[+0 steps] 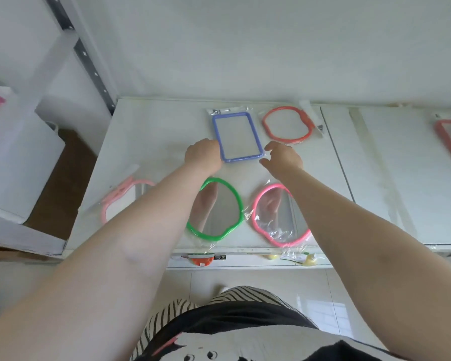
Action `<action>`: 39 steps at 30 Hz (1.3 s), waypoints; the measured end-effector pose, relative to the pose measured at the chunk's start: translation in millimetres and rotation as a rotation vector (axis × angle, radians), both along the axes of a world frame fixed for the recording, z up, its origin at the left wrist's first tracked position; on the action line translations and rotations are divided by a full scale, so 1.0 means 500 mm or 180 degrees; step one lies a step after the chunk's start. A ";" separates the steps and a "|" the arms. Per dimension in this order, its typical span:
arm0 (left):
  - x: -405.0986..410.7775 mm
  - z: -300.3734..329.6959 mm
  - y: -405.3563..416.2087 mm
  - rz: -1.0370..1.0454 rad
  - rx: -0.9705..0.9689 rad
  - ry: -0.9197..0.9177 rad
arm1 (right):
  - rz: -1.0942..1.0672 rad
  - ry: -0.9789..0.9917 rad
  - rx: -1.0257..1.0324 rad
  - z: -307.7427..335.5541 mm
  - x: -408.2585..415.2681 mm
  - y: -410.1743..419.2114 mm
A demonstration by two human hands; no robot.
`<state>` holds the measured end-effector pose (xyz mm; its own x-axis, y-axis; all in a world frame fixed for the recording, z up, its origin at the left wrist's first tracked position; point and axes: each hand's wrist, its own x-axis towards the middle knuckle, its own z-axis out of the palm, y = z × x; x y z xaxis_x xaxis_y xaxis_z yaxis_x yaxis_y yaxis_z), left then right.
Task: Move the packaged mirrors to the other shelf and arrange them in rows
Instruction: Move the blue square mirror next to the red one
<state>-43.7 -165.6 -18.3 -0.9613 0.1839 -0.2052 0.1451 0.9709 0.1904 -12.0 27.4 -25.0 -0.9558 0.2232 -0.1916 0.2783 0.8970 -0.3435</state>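
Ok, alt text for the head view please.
Both hands reach across a white shelf to a blue rectangular packaged mirror, left hand touching its edge, right hand beside it. Orange, green and pink mirrors lie around.

**Both arms stretched forward**

Both bare forearms reach straight ahead, side by side. The left hand point(203, 155) shows its back, fingers curled under and hidden. The right hand point(282, 157) is loosely spread, thumb out, fingers bent forward.
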 end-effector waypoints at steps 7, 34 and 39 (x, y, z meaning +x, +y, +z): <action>-0.038 -0.039 0.054 0.0320 0.0550 -0.0434 | -0.0060 -0.0213 -0.0204 -0.033 -0.051 0.024; 0.041 0.046 0.053 0.1475 0.3917 -0.1498 | -0.2103 0.0777 -0.2531 0.032 0.101 -0.009; 0.129 0.057 0.061 0.0925 0.4015 -0.1665 | -0.2538 0.1080 -0.2266 0.057 0.226 -0.012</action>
